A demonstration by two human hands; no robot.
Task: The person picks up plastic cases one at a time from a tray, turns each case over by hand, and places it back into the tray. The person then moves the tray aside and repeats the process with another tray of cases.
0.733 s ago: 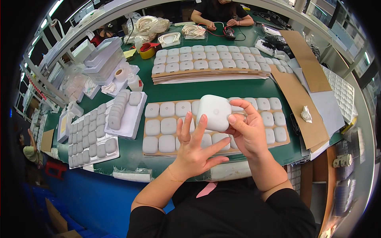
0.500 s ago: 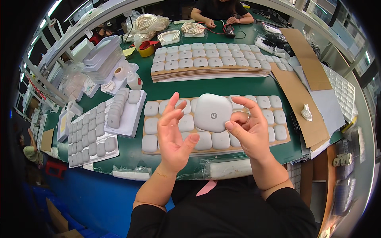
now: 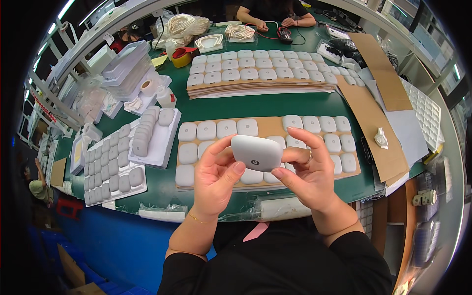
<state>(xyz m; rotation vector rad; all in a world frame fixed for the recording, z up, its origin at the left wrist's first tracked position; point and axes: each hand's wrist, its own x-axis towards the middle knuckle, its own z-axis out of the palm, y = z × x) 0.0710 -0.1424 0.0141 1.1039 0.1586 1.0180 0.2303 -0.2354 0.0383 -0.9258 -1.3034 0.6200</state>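
Centrally: pale case (image 3: 256, 152) held above green table (image 3: 246, 106) | blue floor (image 3: 130, 248) | co-worker (image 3: 273, 11) opposite

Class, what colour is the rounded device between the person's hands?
The rounded device is pale grey-white, best seen in the head view.

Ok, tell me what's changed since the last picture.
The left hand, free before, has moved right and taken hold of the left side of the white device. The device has come slightly lower and tilted, so its marked face looks foreshortened. The right hand keeps its hold. The back cardboard stack and left white tray stayed put.
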